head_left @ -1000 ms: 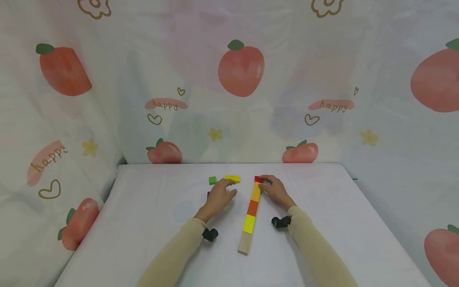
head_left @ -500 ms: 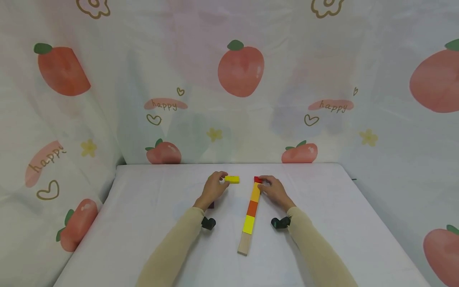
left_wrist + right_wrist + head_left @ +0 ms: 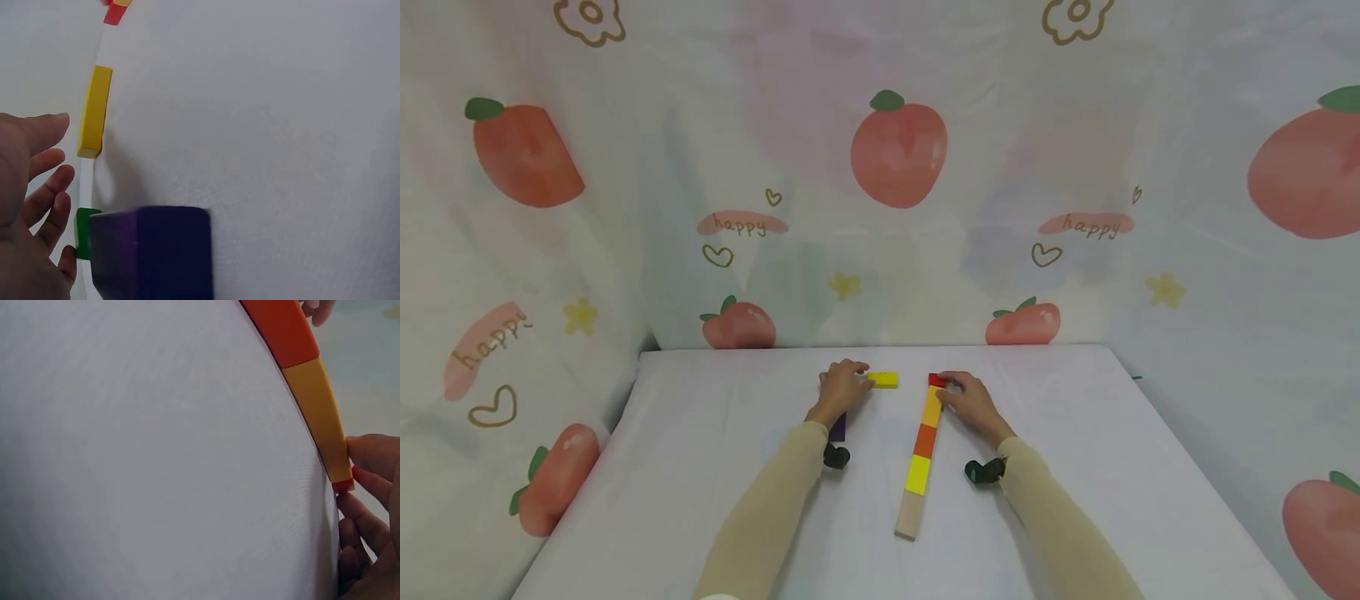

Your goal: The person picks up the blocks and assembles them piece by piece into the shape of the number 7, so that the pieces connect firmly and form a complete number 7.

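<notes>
A row of wooden blocks runs away from me: plain wood point(image 3: 910, 515), yellow point(image 3: 917, 473), orange point(image 3: 926, 442), amber point(image 3: 932, 407) and red point(image 3: 936, 379) at the far end. My right hand point(image 3: 973, 406) pinches the red block, its thumb beside the amber block in the right wrist view. My left hand point(image 3: 842, 393) hovers with fingers loosely bent near the left end of a loose yellow block point(image 3: 886, 381); the left wrist view shows a gap between them. A green block point(image 3: 83, 233) lies by its little finger. A dark purple block point(image 3: 172, 253) stands close below that hand.
A white cloth covers the table point(image 3: 700, 483). Behind it hangs a fruit-printed curtain point(image 3: 895, 250), which also runs along both sides. A black wrist camera point(image 3: 837, 456) sits on the left wrist and another camera point(image 3: 983, 472) on the right.
My left hand has moved left, away from the row, and now hides the green block in the head view. My right hand stays at the red block. The head view shifts slightly.
</notes>
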`<state>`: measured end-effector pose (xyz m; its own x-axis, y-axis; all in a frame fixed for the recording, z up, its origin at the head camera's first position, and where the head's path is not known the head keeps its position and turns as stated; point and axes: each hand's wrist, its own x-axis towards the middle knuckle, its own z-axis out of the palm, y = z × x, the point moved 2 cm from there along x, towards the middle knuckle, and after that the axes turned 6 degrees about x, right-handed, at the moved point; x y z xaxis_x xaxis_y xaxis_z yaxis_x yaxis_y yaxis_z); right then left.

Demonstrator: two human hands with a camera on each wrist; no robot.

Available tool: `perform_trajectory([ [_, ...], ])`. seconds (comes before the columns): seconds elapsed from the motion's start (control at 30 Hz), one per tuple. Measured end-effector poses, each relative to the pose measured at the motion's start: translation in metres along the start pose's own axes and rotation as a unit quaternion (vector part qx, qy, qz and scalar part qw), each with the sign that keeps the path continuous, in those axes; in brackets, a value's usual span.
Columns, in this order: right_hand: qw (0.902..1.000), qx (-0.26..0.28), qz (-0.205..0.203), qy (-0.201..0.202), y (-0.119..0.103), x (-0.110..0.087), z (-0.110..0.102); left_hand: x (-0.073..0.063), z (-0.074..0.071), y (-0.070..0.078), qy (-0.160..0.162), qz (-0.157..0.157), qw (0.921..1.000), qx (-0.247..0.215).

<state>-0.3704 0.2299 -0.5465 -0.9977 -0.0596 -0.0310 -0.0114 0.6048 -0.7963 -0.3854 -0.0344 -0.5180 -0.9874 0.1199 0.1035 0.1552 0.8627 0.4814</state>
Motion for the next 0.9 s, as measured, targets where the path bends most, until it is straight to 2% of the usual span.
perform_trajectory([
  [0.4, 1.0000, -0.001, -0.002, 0.001, -0.0001, -0.0021, 0.0008, -0.0026, 0.0049, 0.0011, 0.001, 0.009, 0.9984, 0.056],
  [0.9, 1.0000, -0.001, -0.007, 0.003, -0.0039, -0.0049, -0.0004, -0.0012, 0.0093, -0.0002, 0.010, 0.001, 0.9996, 0.026],
])
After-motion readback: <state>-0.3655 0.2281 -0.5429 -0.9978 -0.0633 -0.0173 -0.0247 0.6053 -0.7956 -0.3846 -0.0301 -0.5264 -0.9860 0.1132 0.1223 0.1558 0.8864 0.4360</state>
